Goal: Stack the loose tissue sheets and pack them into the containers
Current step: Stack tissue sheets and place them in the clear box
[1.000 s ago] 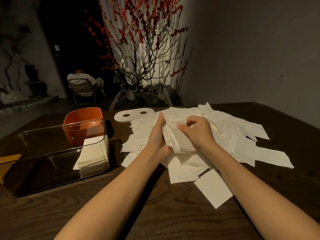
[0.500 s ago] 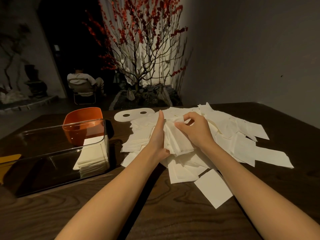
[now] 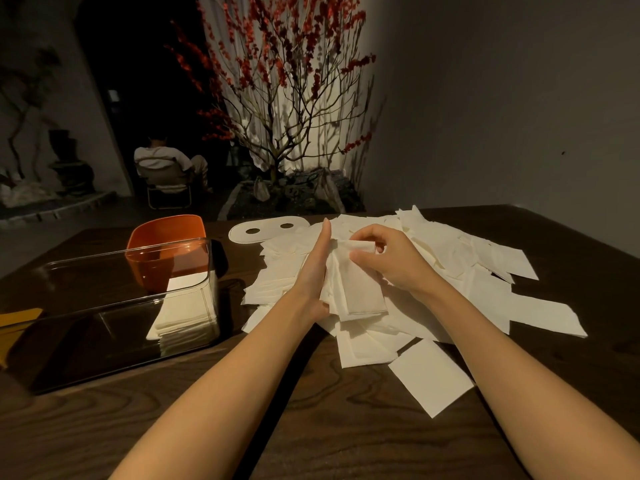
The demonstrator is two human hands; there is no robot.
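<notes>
- Hands over the tissue pile (image 3: 398, 271), mid-table (image 3: 311, 427) (dark wood grain).
- Left hand (image 3: 313, 271): fingers straight, edge-on against the left side of a gathered stack (image 3: 360, 289), lower edge of the palm under the stack's near-left corner. Bracing, not curled round it.
- Right hand (image 3: 388, 258): fingers curled, thumb and fingertips pinching the top sheet at the stack's far edge.
- Gathered stack sits on top of the pile, roughly squared, tilted slightly toward the left hand.
- Rest of the loose sheets spread right and near of the stack; one single sheet (image 3: 431, 377) lies apart at the near edge of the pile, flat on the wood.
- Clear container (image 3: 114, 306) well left of the pile, long and rectangular; a packed tissue block (image 3: 183, 313) fills its end nearest the pile, the remaining length shows only dark reflection.
- Orange container (image 3: 166, 244) directly behind the clear one, partly seen through its wall; contents not discernible.
- White lid (image 3: 268, 228) with two oval holes lies flat at the far-left edge of the pile, touching the sheets.
- Yellow item (image 3: 15, 322) left of the clear container, cut off by the frame edge; can't identify.
- Beyond the table: red-blossom branch arrangement (image 3: 287, 98), and a seated person (image 3: 162, 164) on a folding chair in the dark.
- No brand, label or readable text visible on anything.
</notes>
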